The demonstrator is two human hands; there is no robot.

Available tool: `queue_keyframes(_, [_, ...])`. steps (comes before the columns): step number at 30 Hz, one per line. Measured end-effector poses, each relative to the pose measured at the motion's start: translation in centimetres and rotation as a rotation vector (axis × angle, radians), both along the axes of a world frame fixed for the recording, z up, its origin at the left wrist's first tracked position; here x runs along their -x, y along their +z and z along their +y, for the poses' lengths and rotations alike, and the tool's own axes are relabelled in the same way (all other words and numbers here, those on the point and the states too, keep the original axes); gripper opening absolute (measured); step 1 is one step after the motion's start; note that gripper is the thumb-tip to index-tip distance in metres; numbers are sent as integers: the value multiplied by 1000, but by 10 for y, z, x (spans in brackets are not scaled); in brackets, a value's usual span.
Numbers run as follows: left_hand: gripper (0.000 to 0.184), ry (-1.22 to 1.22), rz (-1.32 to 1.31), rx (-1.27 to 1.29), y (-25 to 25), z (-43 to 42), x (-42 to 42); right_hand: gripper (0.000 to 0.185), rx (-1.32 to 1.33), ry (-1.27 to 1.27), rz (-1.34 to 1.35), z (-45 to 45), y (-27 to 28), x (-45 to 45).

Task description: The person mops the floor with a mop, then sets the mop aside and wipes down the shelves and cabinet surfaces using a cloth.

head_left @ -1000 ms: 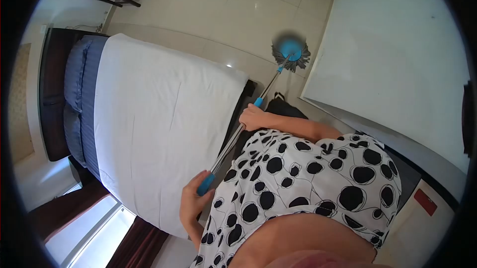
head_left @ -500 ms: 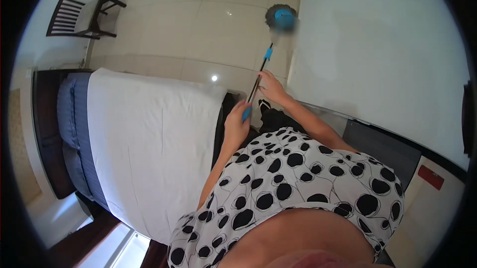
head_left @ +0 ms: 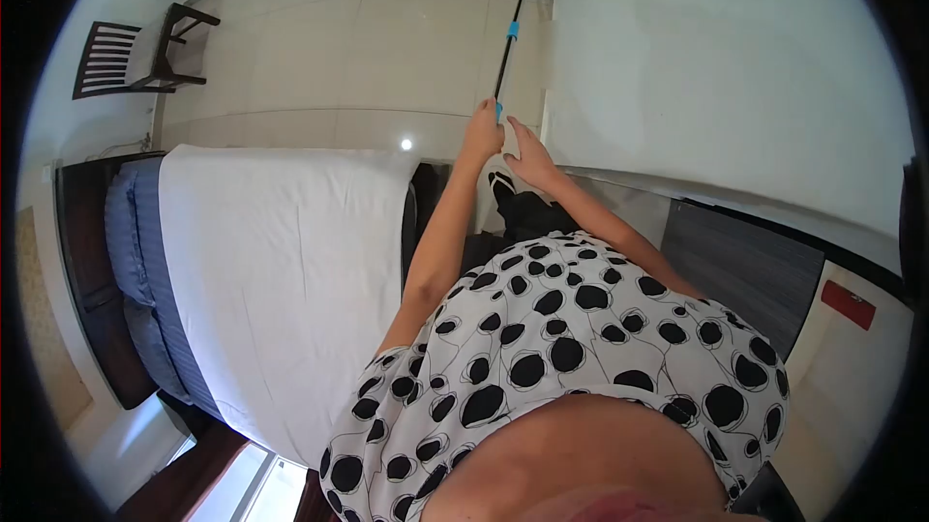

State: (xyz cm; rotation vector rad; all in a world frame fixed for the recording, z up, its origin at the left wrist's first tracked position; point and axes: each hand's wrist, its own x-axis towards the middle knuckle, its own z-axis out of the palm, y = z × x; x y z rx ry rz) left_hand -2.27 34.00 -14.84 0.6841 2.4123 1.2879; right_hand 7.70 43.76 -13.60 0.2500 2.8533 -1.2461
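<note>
A mop [head_left: 505, 65] with a black pole, blue fittings and a round grey fringed head reaches away across the tiled floor. Its head lies at the far end, close to the foot of the white wall. My left hand [head_left: 483, 133] is wrapped round the blue grip at the near end of the pole. Just right of it, my right hand [head_left: 531, 158] has its thumb and fingers apart, with nothing visible between them. The palm side of my left hand is hidden.
On the left stands a bed [head_left: 281, 261] with a white cover and blue pillows. A dark wooden chair [head_left: 160, 58] is at the far left. The white wall [head_left: 716, 67] runs along the right, and a dark grey panel [head_left: 740, 256] is beside my right arm.
The mop head has moved farther away along the wall. My left hand has gone forward with the grip, and my right hand has come off the pole and opened.
</note>
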Motion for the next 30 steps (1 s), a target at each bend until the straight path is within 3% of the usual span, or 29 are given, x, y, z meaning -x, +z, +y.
queue_keyframes(4, [50,3,49,49,22,-33,-62,66,-182,62,28,1,11,11])
queue_keyframes(7, [53,23,36,54,40,-77,-115,61,-431,266,-37,-12,16,20])
queue_keyframes(8, [54,51,-90,24,49,-92,-131,44,-530,346,105,-13,6,20])
queue_keyframes(10, [54,114,-252,-77,78,-117,-158,32,-546,594,184,-14,8,19])
queue_keyframes(13, [51,114,-172,-38,142,-164,-199,14,-375,873,131,-54,4,-1])
queue_keyframes(15, [50,148,-288,-59,167,-199,-230,10,-186,925,325,-87,17,-33])
queue_keyframes(17, [47,405,-616,-94,208,-212,-249,11,-117,1053,131,-111,37,-53])
queue_keyframes(20, [38,839,-509,-369,199,-211,-278,11,-42,1130,157,-119,36,-60])
queue_keyframes(24, [22,923,23,-588,160,-183,-238,15,-233,1029,206,-91,21,-16])
queue_keyframes(26, [22,829,36,-570,149,-156,-193,11,-95,876,379,-64,4,19])
queue_keyframes(28, [16,724,12,-720,136,-116,-145,11,-268,794,442,-27,-15,65])
queue_keyframes(30, [13,543,37,-777,108,-81,-112,10,-281,677,358,11,-28,93])
